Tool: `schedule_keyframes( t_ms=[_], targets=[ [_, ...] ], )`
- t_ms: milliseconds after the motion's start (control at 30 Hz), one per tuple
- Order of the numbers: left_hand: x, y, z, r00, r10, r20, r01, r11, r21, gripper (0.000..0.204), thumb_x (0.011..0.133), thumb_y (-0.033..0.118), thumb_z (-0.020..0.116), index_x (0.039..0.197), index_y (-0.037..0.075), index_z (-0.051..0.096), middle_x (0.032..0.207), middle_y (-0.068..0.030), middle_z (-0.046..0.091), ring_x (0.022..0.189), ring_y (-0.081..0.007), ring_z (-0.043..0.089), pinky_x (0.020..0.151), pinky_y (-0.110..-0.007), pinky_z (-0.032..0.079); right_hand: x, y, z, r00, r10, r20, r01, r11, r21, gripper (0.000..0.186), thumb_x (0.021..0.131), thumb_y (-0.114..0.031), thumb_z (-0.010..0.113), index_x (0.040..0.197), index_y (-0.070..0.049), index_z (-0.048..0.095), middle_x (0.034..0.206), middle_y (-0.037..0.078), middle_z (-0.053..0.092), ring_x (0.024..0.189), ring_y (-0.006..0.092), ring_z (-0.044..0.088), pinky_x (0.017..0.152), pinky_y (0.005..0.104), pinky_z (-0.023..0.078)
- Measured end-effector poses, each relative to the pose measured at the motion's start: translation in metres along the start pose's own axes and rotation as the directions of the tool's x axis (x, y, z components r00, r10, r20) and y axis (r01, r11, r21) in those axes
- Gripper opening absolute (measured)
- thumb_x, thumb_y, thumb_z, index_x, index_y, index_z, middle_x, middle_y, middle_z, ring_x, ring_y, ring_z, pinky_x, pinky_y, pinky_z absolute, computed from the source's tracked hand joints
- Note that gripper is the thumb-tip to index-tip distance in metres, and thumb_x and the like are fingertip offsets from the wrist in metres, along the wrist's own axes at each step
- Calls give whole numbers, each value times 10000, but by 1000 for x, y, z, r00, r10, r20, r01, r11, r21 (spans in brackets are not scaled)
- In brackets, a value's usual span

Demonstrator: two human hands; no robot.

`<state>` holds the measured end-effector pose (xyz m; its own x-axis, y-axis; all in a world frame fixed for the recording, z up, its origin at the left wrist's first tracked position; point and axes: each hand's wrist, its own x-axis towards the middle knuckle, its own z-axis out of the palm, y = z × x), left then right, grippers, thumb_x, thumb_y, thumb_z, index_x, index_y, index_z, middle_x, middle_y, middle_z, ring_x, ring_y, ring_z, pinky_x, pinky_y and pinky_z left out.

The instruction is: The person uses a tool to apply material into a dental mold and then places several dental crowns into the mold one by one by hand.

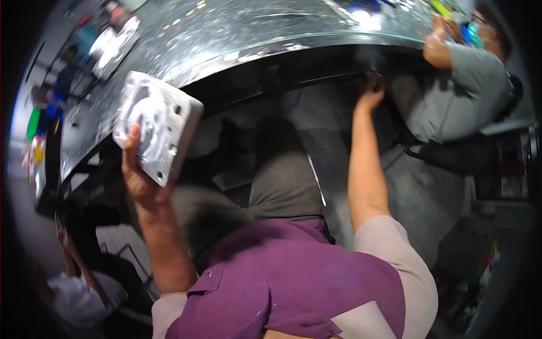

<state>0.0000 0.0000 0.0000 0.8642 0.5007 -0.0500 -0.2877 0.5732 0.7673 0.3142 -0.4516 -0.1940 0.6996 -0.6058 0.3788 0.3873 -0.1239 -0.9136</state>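
My left hand [139, 172] is closed on a thick silvery metal block [175, 121], raised near the table's front edge. A large round recess fills the block's broad face, and several small holes show along its side. The thumb lies across the recessed face; the other fingers are mostly hidden behind the block. My right arm stretches forward to the right, and my right hand [372, 90] is at the table's dark front edge, in shadow. Its fingers look curled around something dark, too blurred to name.
A wet, shiny glass-topped table [254, 28] curves across the front, with small bits scattered on it. At the right sits a person in a grey shirt [471, 90], hands over the table. Another person in white [84, 299] is at the lower left.
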Motion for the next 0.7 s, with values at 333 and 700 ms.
schedule_keyframes(
  t_ms=[333,700],
  targets=[
    [-47,-107,-32,898,-415,149,439,810,-389,838,882,554,660,1487,2,479,1394,-247,608,1285,-428,594,1077,-541,506,-43,-79,-161,786,359,504,-613,338,714,374,959,-82,675,1288,77,592,1103,163,647,922,187,601,637,244,492],
    [-16,-158,-91,910,-388,147,413,806,-425,838,910,762,537,1339,46,616,1273,-131,695,1150,-299,683,1010,-474,555,-126,-147,-135,603,427,673,-787,183,589,332,949,-145,742,1231,-8,629,1365,240,582,1263,252,572,688,201,579]
  ],
)
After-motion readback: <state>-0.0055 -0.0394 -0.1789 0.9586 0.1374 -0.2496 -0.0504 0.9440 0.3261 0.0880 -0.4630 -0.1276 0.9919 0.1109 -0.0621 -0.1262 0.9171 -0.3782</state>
